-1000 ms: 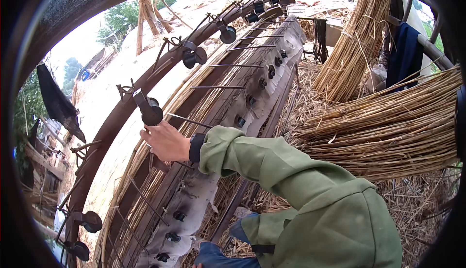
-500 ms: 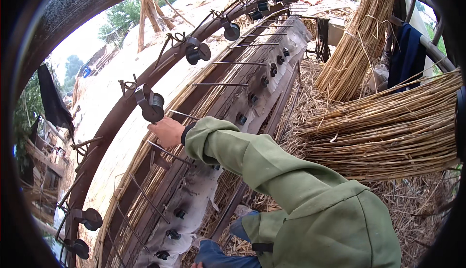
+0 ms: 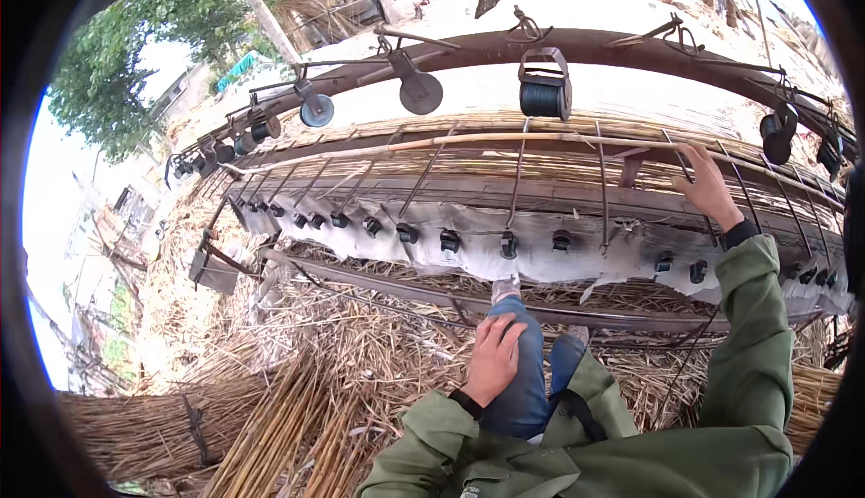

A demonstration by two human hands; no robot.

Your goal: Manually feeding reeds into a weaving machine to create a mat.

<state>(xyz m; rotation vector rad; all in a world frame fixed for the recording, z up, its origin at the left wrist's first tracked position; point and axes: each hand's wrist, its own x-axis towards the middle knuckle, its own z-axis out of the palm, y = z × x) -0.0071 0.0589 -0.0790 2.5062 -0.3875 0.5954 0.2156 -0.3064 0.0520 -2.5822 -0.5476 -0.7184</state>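
Observation:
My right hand point(image 3: 707, 190) reaches over the right part of a long weaving frame point(image 3: 450, 173). Its fingers are stretched, thumb apart, with the tips at a long pale reed point(image 3: 532, 137) lying across the thin metal rods point(image 3: 604, 191). Whether the fingertips press on the reed I cannot tell. My left hand point(image 3: 494, 358) rests on my blue-trousered knee, fingers loosely spread and holding nothing. Dark wire spools, one of them a full spool point(image 3: 543, 97), hang from the curved brown beam point(image 3: 613, 45) beyond the rods. Smaller black spools point(image 3: 450, 240) line the near side over white sheeting point(image 3: 487, 264).
A metal bar point(image 3: 423, 293) runs along the frame's near side. Loose straw point(image 3: 360, 363) covers the ground around my feet. Tied reed bundles point(image 3: 153, 430) lie at the lower left. Beyond the beam spreads a pale reed mat point(image 3: 586, 11); trees point(image 3: 117, 92) stand at the far left.
The view has swung left along the frame. My right hand has left its place beside a hanging spool and is now at the long reed. My left hand has come fully into view.

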